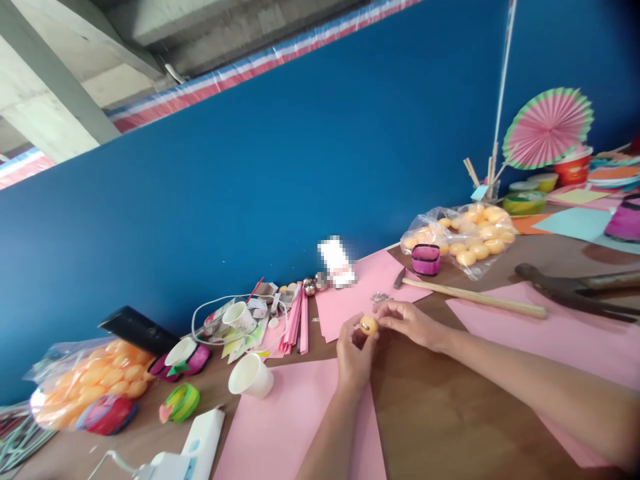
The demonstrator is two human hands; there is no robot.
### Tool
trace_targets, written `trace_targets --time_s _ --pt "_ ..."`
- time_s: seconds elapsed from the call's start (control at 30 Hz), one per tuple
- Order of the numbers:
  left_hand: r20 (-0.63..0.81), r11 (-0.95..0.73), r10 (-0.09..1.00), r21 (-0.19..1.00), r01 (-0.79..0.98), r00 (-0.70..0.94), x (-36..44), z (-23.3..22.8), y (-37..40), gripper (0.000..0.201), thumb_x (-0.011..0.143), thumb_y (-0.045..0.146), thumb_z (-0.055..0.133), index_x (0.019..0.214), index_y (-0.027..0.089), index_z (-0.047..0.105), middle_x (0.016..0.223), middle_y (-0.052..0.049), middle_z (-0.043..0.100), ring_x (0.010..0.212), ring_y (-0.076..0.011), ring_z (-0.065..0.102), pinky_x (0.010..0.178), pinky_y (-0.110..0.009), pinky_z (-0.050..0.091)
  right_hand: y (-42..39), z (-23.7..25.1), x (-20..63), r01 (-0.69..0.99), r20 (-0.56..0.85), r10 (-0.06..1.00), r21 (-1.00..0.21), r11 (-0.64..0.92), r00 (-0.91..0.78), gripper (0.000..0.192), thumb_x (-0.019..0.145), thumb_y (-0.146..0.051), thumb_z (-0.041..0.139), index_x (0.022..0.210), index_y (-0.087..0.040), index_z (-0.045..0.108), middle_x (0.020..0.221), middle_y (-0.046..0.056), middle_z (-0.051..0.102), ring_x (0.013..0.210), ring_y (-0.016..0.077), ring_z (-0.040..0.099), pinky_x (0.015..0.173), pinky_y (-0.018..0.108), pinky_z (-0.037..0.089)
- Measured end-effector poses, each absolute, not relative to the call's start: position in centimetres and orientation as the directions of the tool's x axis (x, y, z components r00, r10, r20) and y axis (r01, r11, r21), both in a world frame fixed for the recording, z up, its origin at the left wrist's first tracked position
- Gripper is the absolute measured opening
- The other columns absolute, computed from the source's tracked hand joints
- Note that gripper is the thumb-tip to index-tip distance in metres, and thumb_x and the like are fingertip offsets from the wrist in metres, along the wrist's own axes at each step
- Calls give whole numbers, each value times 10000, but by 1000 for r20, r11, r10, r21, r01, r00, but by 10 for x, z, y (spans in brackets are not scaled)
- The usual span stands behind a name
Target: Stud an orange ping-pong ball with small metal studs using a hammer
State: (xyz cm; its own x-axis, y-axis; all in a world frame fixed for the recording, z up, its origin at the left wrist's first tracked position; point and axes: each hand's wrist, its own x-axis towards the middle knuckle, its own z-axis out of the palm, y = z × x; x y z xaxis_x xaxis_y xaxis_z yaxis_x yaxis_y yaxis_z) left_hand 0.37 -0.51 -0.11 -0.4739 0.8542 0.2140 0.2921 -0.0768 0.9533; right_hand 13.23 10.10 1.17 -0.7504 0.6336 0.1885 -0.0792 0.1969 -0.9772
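We've got the orange ball point(369, 325) pinched in our left hand point(354, 355); right hand point(411, 325) half-curled beside it, can't tell if gripping. Bare tabletop point(417, 413) our side of right hand, white cup point(251, 377) left of left. Past right hand: metal bits point(382, 298), hammer point(473, 297), then blue panel point(250, 193).

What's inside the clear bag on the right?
The clear bag holds rounded orange pieces, similar in colour to the ball in the left hand. Several show through; anything beneath them is covered.

Open tabletop point(430, 413) between forearms point(525, 373), hammer point(475, 298) beyond the right, white cup point(250, 377) outside the left
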Motion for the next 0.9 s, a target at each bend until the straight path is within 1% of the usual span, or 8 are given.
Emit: trace_targets --time_s 0.07,0.17,0.3,0.4,0.53,0.63,0.73,0.9 --pt "236 -91 852 946 312 -468 3 -3 -4 428 704 254 637 1114 191 533 1078 -81 581 858 -166 595 774 -307 481 101 12 133 -65 184 627 -976 207 -757 272 729 -436 591 760 -168 556 998 59 575 873 181 544 796 314 418" --pt "255 -112 860 940 324 -442 2 -6 -4 428 720 247 625 1135 202 530 1099 -82 568 918 -175 586 821 -316 467 100 14 134 -55 196 615 -969 241 -763 298 725 -469 588 748 -173 563 1018 64 579 946 205 539 859 337 399" --pt "223 -90 859 951 295 -460 3 -6 -4 472 720 245 629 1168 200 487 1026 -77 596 827 -160 602 761 -314 486 99 17 135 -53 178 597 -974 222 -782 320 721 -492 591 737 -173 564 1067 75 586 988 218 541 903 353 379" --pt "224 -89 865 949 302 -449 4 -4 -4 399 712 238 638 1093 192 530 985 -70 614 801 -159 599 739 -310 489 100 16 135 -63 162 586 -980 187 -794 318 718 -489 599 729 -173 560 1078 76 594 1006 220 540 913 354 375" --pt "265 -120 861 935 333 -433 4 -3 -4 370 706 205 638 1069 208 564 1048 -70 599 875 -174 586 787 -323 478 101 13 135 -74 178 578 -977 198 -796 299 729 -470 595 742 -174 564 971 58 632 938 211 563 858 343 405" --pt "260 -117 867 936 333 -426 4 -3 -4 381 717 189 621 1092 219 559 1043 -68 602 866 -173 586 792 -333 480 100 13 135 -62 173 581 -977 206 -795 297 730 -461 596 761 -167 577 881 45 645 841 193 574 792 331 427" --pt "271 -124 866 931 343 -421 4 -2 -4 385 720 182 615 1099 229 565 1052 -66 595 872 -174 585 802 -340 482 99 15 136 -62 167 576 -978 197 -800 292 729 -449 601 774 -161 587 873 45 647 826 184 571 778 321 429" --pt "319 -163 853 915 369 -414 3 -4 -4 387 709 155 614 1087 235 580 1078 -64 577 977 -197 565 859 -356 465 97 20 136 -62 163 572 -979 192 -804 297 721 -446 609 765 -153 595 884 50 649 841 184 569 793 316 424"
